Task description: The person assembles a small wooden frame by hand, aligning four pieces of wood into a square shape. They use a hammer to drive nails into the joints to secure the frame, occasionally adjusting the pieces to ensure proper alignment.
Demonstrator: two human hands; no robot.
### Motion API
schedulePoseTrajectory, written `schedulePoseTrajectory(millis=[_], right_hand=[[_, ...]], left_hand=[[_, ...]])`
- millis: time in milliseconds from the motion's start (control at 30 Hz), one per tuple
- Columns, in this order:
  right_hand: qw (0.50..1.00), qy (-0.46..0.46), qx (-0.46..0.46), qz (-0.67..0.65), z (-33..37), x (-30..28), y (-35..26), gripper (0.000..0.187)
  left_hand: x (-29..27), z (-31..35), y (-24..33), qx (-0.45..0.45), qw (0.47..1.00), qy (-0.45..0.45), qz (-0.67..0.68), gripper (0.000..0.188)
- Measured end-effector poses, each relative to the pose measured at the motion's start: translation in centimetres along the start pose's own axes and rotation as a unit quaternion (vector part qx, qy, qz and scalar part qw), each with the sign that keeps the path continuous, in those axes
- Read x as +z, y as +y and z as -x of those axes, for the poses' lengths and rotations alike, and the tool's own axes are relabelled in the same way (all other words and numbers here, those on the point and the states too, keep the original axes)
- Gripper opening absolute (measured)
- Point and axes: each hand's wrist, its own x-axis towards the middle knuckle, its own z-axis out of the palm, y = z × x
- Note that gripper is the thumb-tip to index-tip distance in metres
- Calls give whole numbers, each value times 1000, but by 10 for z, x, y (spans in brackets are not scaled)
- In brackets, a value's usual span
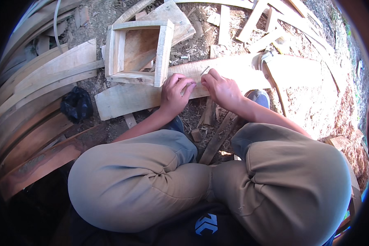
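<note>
My left hand and my right hand meet over a long pale plank, fingertips pinched close together. Whatever lies between them is too small to make out. A thin pale sliver shows just beyond the right fingertips; I cannot tell whether it is held. Beside my left hand, an open wooden box frame rests on the plank's left part. To the right, what looks like a hammer lies across the plank, with a metal head and a wooden handle.
Stacked boards fill the left side, with a crumpled black plastic bag against them. Another board lies behind the box frame. Offcuts and shavings litter the ground at the back. My bent knees take up the front.
</note>
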Motion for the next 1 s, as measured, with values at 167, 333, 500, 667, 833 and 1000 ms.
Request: schedulePoseTrajectory(millis=[167,333,500,667,833,1000], right_hand=[[997,-15,51,-49,-5,-15,-3,13],[995,-40,56,-68,-9,-25,-1,15],[997,-45,17,-68,-10,-40,-4,15],[998,0,-17,-63,-8,-39,-4,16],[998,-12,18,-63,-7,-41,-2,14],[995,-1,56,-77,-6,-45,-4,14]], left_hand=[[1,-9,6,-23,998,-16,62,10],[-5,-14,9,-25,994,-27,98,9],[-1,-14,14,-45,988,-16,144,10],[-3,-15,19,-62,983,-26,172,16],[-5,-15,28,-118,969,-34,214,26],[-5,-15,23,-88,977,-47,191,26]])
